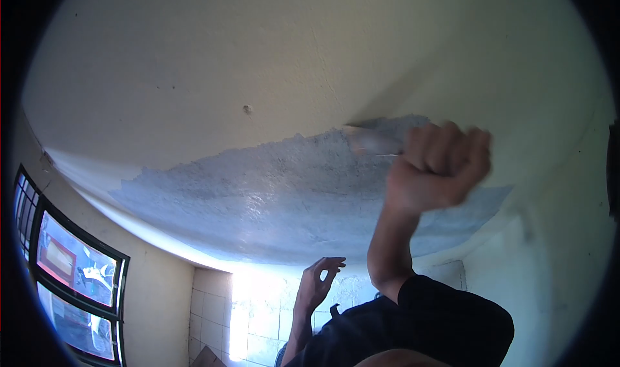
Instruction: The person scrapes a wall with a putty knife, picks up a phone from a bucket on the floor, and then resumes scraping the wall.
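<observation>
My right hand [439, 167] is closed in a fist around a scraper [378, 141], its flat blade pointing left and blurred by motion. The handle is hidden inside my fingers. The blade's tip lies at the upper edge of a bare grey patch [258, 186] on the wall, where it meets the cream paint [194, 63]. Lower down, my left hand [315, 282] hangs in front of my body with nothing in it. Its fingers are loosely bent, with a gap between thumb and fingers.
A dark-framed window [77, 263] with bars stands at the left, a motorbike showing outside. Below me is a tiled floor [265, 322] with bright sunlight across it. Another wall [568, 192] rises at the right. A small hole [247, 109] marks the painted wall.
</observation>
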A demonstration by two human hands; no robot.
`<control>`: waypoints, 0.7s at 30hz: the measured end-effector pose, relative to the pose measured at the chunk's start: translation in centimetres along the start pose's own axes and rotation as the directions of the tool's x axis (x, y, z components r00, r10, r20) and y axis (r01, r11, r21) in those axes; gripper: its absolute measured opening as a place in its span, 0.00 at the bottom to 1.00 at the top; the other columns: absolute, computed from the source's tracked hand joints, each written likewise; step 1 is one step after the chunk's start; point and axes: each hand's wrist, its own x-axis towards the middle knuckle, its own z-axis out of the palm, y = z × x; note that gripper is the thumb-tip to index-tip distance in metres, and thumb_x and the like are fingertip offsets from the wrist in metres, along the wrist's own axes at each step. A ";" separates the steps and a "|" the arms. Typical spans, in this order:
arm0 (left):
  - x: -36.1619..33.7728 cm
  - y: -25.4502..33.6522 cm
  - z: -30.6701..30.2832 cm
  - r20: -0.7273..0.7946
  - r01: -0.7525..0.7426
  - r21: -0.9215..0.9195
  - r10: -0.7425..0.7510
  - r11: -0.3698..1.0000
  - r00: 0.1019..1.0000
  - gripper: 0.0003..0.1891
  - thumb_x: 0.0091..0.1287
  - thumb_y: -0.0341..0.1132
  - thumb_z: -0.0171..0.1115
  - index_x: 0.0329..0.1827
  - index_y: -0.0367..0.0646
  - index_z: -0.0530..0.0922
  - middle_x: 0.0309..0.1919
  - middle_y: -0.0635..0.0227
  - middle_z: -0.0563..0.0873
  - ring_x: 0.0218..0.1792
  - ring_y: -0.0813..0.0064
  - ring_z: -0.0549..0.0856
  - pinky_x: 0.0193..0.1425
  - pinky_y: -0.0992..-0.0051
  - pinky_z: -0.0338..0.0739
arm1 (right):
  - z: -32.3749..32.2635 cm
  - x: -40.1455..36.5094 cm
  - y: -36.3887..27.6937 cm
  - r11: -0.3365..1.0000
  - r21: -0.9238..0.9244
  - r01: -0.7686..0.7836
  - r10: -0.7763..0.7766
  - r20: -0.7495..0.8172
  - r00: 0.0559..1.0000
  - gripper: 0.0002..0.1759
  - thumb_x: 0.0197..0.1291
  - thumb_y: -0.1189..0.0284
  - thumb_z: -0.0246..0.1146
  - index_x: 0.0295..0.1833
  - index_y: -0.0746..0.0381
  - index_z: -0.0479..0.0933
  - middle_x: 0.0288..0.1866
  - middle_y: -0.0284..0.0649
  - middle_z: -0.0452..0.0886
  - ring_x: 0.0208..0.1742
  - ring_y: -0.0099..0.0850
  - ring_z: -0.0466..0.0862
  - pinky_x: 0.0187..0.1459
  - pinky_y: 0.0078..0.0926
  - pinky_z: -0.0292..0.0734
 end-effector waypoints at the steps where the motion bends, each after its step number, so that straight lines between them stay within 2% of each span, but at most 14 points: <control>1: -0.1 -0.1 0.1 0.019 -0.011 0.016 0.011 1.000 1.000 0.14 0.79 0.27 0.62 0.63 0.41 0.87 0.52 0.58 0.95 0.53 0.63 0.94 0.60 0.64 0.87 | 0.0 -0.3 -0.1 1.000 0.021 0.008 -0.008 0.023 1.000 0.26 0.87 0.63 0.38 0.26 0.50 0.53 0.14 0.28 0.55 0.13 0.18 0.48 0.17 0.22 0.43; 3: -0.2 0.1 -0.6 0.027 -0.024 0.049 0.022 0.999 0.999 0.13 0.79 0.27 0.62 0.62 0.40 0.87 0.51 0.58 0.95 0.52 0.63 0.94 0.60 0.64 0.87 | 0.7 -0.8 -0.4 0.996 0.076 0.039 -0.043 0.061 0.997 0.26 0.87 0.64 0.38 0.25 0.50 0.53 0.14 0.28 0.55 0.13 0.18 0.48 0.17 0.22 0.42; 6: -0.5 1.2 -0.7 -0.020 -0.035 0.049 0.036 0.998 0.999 0.12 0.80 0.28 0.62 0.61 0.38 0.88 0.50 0.58 0.95 0.50 0.63 0.94 0.58 0.66 0.87 | -0.2 -0.1 -4.1 0.954 0.269 0.131 -0.119 -0.060 0.991 0.26 0.86 0.65 0.40 0.25 0.50 0.53 0.14 0.27 0.54 0.13 0.18 0.49 0.16 0.23 0.41; 7: -0.7 0.5 -0.6 -0.039 -0.039 0.036 0.041 0.999 0.998 0.12 0.80 0.28 0.62 0.61 0.38 0.88 0.50 0.58 0.95 0.50 0.64 0.94 0.58 0.66 0.87 | -0.5 0.3 -5.0 0.957 0.259 0.130 -0.122 -0.046 0.991 0.26 0.86 0.66 0.41 0.26 0.50 0.53 0.14 0.26 0.53 0.14 0.18 0.49 0.16 0.23 0.40; 10: -0.7 -0.1 -0.4 -0.056 0.006 0.017 -0.005 1.000 0.998 0.12 0.80 0.28 0.62 0.61 0.38 0.88 0.50 0.58 0.95 0.50 0.64 0.94 0.58 0.66 0.87 | 0.0 -0.1 0.1 0.992 -0.016 0.122 -0.122 -0.013 0.992 0.26 0.87 0.65 0.39 0.25 0.50 0.54 0.14 0.25 0.53 0.14 0.17 0.48 0.17 0.23 0.42; 11: -0.8 0.2 -0.5 -0.036 0.032 0.037 -0.030 0.999 0.999 0.12 0.81 0.29 0.63 0.61 0.39 0.88 0.50 0.58 0.95 0.50 0.64 0.94 0.57 0.66 0.87 | 0.4 0.1 0.0 0.998 -0.012 0.067 -0.066 0.033 0.997 0.26 0.87 0.65 0.39 0.25 0.49 0.54 0.14 0.25 0.52 0.14 0.18 0.47 0.16 0.23 0.41; 14: -0.9 0.5 -1.0 0.002 -0.062 0.089 0.062 0.994 0.998 0.12 0.81 0.29 0.63 0.61 0.40 0.88 0.51 0.59 0.95 0.50 0.64 0.95 0.57 0.66 0.87 | -0.5 0.0 -1.6 0.956 0.284 0.069 -0.083 0.037 0.996 0.26 0.86 0.65 0.41 0.26 0.50 0.54 0.14 0.25 0.52 0.14 0.18 0.47 0.16 0.23 0.41; 17: -0.7 0.3 -0.9 -0.012 -0.039 0.081 0.040 0.996 0.999 0.12 0.80 0.27 0.63 0.62 0.41 0.87 0.51 0.59 0.95 0.50 0.65 0.95 0.57 0.66 0.88 | -1.8 0.7 -3.9 0.948 0.273 0.164 -0.172 0.007 0.985 0.25 0.87 0.64 0.41 0.27 0.51 0.55 0.14 0.26 0.53 0.13 0.18 0.49 0.16 0.23 0.42; 19: -0.8 0.2 -1.0 -0.012 -0.011 0.077 0.012 0.997 1.000 0.13 0.79 0.26 0.63 0.62 0.40 0.87 0.51 0.59 0.94 0.51 0.65 0.94 0.57 0.65 0.88 | -0.2 -0.8 0.9 0.996 -0.077 0.052 -0.058 -0.074 0.996 0.27 0.87 0.62 0.41 0.26 0.49 0.53 0.14 0.25 0.51 0.14 0.18 0.46 0.18 0.23 0.42; 20: -0.8 0.2 -0.8 0.006 -0.020 0.088 0.019 0.996 1.000 0.13 0.79 0.26 0.63 0.62 0.40 0.87 0.51 0.59 0.94 0.51 0.65 0.94 0.58 0.65 0.88 | 0.2 -1.5 2.5 0.968 -0.250 -0.022 -0.012 -0.131 0.991 0.27 0.87 0.61 0.41 0.25 0.48 0.52 0.14 0.25 0.50 0.15 0.18 0.44 0.20 0.23 0.43; 21: -0.9 0.1 -0.8 0.024 -0.027 0.106 0.025 0.994 0.999 0.13 0.79 0.25 0.63 0.62 0.40 0.87 0.51 0.59 0.94 0.51 0.65 0.94 0.58 0.65 0.88 | 0.4 -1.8 1.8 0.990 -0.140 -0.021 0.005 -0.114 0.993 0.27 0.87 0.61 0.41 0.26 0.49 0.52 0.14 0.26 0.51 0.15 0.18 0.45 0.20 0.23 0.43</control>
